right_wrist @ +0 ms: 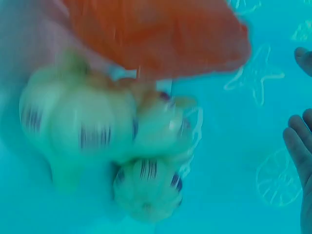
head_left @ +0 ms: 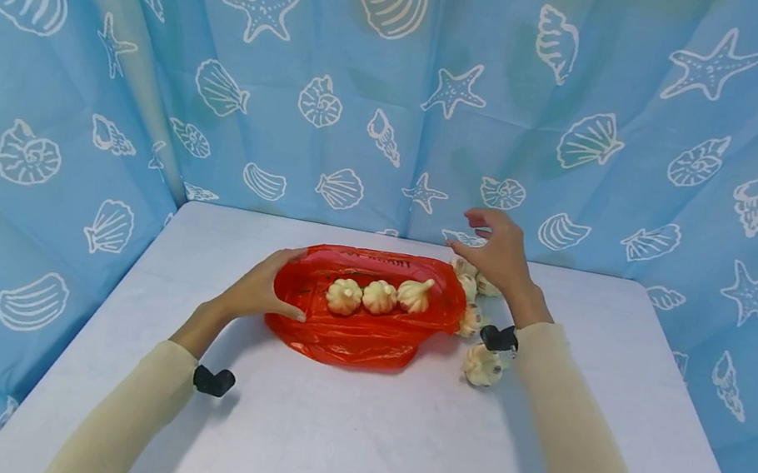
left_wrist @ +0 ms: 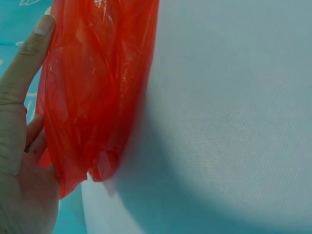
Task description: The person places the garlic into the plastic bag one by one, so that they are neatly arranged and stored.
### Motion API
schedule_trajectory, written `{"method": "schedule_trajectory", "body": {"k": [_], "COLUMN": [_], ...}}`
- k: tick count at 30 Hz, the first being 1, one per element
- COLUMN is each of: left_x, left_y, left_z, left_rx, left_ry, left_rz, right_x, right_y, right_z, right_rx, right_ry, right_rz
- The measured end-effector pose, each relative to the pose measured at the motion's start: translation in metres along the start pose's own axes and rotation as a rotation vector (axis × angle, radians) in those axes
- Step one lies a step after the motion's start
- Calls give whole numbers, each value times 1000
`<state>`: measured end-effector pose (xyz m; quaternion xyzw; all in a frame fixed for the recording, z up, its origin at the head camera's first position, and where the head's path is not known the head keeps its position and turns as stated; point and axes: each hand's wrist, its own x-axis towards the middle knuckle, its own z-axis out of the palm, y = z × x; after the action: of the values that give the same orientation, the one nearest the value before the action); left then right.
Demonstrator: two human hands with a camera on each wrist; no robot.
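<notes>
A red plastic bag [head_left: 337, 343] lies on the table with its mouth spread wide, and three garlic bulbs [head_left: 379, 297] sit in a row inside it. My left hand [head_left: 261, 283] holds the bag's left end, thumb along the near rim and fingers at the far side. In the left wrist view the crinkled red bag [left_wrist: 97, 92] hangs beside the thumb. My right hand [head_left: 501, 254] is raised above the loose garlic [head_left: 482, 365], thumb and fingers apart with nothing between them. In the right wrist view, garlic bulbs [right_wrist: 92, 122] with dark printed stripes appear blurred.
The loose bulbs cluster against the bag's right end, partly behind the right wrist. A white table [head_left: 356, 452] carries everything. Blue curtains [head_left: 439, 154] with white shell and starfish prints stand along the back and both sides.
</notes>
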<state>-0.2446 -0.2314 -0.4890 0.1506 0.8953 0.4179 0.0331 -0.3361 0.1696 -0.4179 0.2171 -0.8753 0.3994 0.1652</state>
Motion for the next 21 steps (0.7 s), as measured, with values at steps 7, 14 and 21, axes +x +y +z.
{"method": "schedule_trajectory", "body": {"k": [7, 14, 21], "left_x": [-2, -3, -1], "left_y": [-1, 2, 1], "left_z": [1, 1, 1], "left_rx": [-3, -1, 1], "left_ry": [4, 8, 7], "left_rz": [1, -1, 7], "right_x": [-1, -6, -5], "right_y": [26, 36, 49], "right_z": [-9, -10, -8], "right_rx": [-39, -98, -185], "right_ry": [33, -29, -132], "right_rz": [91, 219, 297]}}
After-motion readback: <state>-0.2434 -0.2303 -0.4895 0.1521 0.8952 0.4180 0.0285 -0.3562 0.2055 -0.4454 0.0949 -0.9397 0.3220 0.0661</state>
